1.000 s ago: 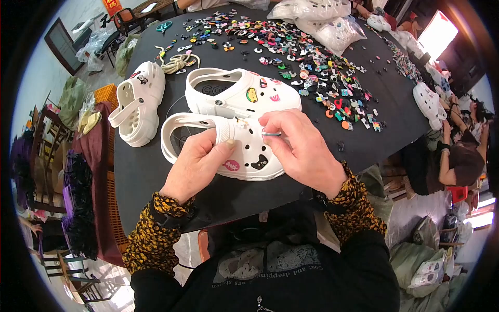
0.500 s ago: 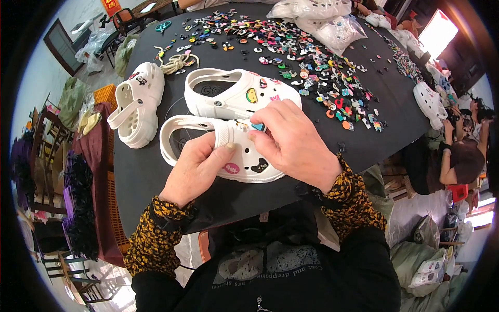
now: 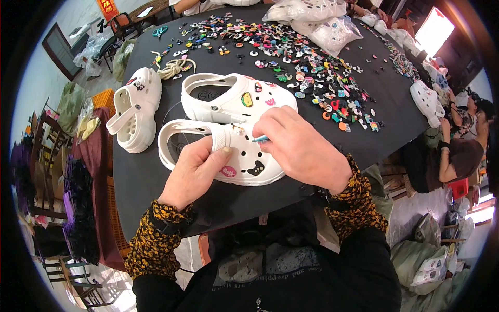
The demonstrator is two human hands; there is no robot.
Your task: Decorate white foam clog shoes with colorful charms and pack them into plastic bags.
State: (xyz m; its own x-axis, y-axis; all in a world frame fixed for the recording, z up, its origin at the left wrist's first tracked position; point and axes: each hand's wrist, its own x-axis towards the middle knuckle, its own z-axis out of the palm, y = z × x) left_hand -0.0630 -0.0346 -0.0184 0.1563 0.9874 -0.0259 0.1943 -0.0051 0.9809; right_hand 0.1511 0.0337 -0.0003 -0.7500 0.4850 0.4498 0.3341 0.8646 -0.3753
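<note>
In the head view, a white clog (image 3: 249,146) is held on the black table (image 3: 374,140), between the two hands, its long axis running left to right, heel strap left, toe right. By the left hand (image 3: 189,171) the foot opening's edge is gripped, thumb pressed on top; the fingers inside are hidden. Over the toe, the right hand (image 3: 306,148) is closed in a pinch, and there, between thumb and forefinger, a small blue charm (image 3: 261,139) is held just beside the vent holes! Its full shape is covered. The upper is smooth, glossy and pierced by dark round holes; a black game-controller charm (image 3: 255,168) and a pink oval charm (image 3: 227,171) are seated on the near side. Just beyond, a second white clog (image 3: 234,106) is seen lying alongside.
</note>
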